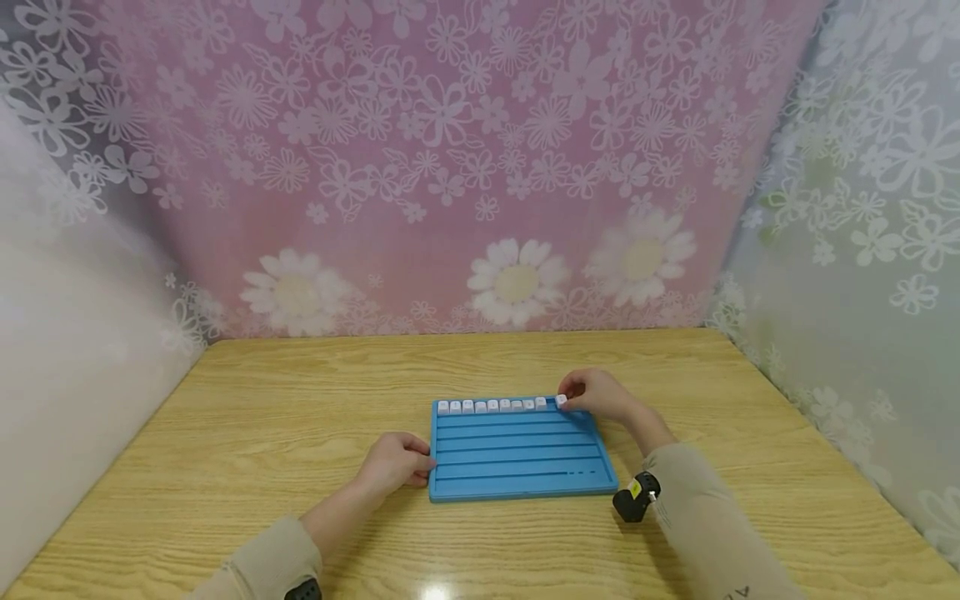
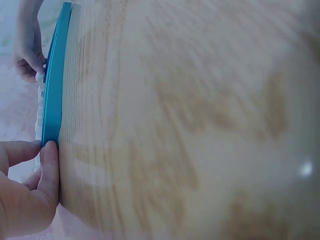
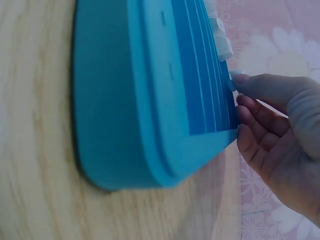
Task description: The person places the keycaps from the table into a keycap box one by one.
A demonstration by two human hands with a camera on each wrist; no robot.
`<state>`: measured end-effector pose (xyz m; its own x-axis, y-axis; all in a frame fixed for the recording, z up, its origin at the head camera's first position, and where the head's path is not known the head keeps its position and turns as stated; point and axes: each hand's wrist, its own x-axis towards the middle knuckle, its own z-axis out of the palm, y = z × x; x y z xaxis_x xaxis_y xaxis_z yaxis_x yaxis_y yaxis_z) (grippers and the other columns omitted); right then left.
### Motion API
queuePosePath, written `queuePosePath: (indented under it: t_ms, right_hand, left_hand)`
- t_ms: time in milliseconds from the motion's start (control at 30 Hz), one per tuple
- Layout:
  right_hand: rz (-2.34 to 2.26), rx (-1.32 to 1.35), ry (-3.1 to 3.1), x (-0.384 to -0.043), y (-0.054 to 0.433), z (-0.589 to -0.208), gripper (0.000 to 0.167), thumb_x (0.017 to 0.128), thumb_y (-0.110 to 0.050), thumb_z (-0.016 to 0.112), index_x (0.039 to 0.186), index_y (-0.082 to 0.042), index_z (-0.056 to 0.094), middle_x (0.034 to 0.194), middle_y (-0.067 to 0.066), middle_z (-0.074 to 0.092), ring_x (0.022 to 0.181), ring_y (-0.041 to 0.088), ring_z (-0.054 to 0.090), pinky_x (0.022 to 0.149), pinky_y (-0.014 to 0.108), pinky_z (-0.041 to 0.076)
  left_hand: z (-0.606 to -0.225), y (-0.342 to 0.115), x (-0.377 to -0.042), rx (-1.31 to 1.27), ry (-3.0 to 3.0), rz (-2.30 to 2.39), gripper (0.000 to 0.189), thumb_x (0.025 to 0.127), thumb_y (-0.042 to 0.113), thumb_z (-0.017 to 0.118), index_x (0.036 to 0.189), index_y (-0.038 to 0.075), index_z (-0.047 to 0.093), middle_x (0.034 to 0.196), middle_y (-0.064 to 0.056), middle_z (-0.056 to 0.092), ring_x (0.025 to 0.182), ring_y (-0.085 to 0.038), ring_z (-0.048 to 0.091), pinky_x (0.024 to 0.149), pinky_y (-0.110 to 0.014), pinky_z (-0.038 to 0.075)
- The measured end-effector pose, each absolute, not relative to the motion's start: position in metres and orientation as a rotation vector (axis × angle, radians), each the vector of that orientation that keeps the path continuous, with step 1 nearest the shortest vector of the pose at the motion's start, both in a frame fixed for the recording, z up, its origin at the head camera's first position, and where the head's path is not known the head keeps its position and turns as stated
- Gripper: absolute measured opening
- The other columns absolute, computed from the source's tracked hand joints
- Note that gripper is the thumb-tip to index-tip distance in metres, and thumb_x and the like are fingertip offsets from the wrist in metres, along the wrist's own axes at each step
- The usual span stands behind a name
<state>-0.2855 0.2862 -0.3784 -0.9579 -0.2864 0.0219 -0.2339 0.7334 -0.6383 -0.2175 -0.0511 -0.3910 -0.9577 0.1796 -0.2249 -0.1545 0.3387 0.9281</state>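
A blue ridged tray [image 1: 517, 450] lies flat on the wooden table. White keycaps [image 1: 492, 406] stand side by side along its far row, with small dark marks on them. My right hand [image 1: 602, 395] pinches one more white keycap [image 1: 561, 402] at the far right end of that row, a small gap from the others. In the right wrist view, thumb and fingers meet around it at the tray's far edge, hiding most of it. My left hand [image 1: 395, 461] holds the tray's left side; the left wrist view shows the thumb and fingers [image 2: 49, 167] on either side of its edge.
The tray's nearer rows show bare ridges, with short slots at the front right. Wooden table [image 1: 262, 417] surrounds the tray. Flowered pink cloth [image 1: 405, 167] hangs behind, and pale cloth walls stand at both sides. A black wrist camera [image 1: 636, 497] sits on the right sleeve.
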Motion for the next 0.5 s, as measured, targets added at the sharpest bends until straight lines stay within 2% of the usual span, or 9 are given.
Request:
queuePosePath:
  t_ms: [500]
  right_hand:
    - [-0.937,-0.448,2.86,-0.2856,0.2811,-0.3775,0.01,0.082,-0.006,0.069,0.09,-0.004,0.064,0.083,0.002,0.059,0.076,0.017,0.052,0.067,0.033,0.049]
  left_hand:
    - [-0.3892,-0.0515,-0.2174,0.04,2.322,1.647,0.021,0.08,-0.002,0.065,0.098,-0.012,0.059,0.078,-0.012,0.059,0.062,-0.015,0.059,0.06,-0.031,0.057]
